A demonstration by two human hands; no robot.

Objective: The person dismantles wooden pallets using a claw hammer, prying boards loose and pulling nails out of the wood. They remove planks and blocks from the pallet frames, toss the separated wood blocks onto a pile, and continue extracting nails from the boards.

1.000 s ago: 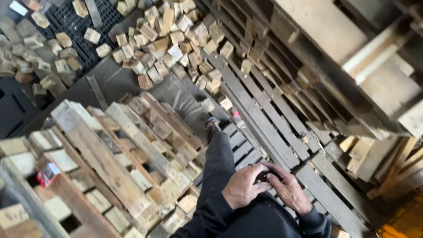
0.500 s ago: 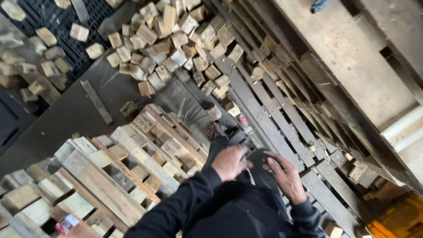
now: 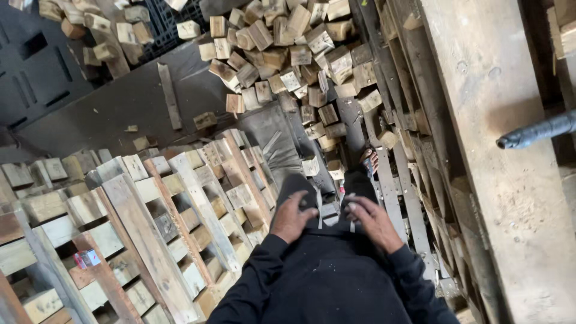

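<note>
Left hand (image 3: 292,215) and right hand (image 3: 373,221) flat on dark trousers (image 3: 327,207), wooden blocks (image 3: 288,54) ahead

A: Item one, your garment (image 3: 336,282): what stuff?
B: Black cloth, matt, soft-creased; your left hand (image 3: 292,216) and right hand (image 3: 375,223) rest bare on it.
A: The pallets (image 3: 150,222) at your left?
B: Raw wood, rough-sawn, weathered grey-brown, unpainted.
A: The heap of blocks (image 3: 282,54)?
B: Same rough wood, paler on the cut faces.
A: The broad plank (image 3: 510,168) at your right?
B: Unfinished timber, dusty and scuffed.
A: The floor (image 3: 108,114)?
B: Dark, matt, smooth-looking sheet; material unclear.
</note>
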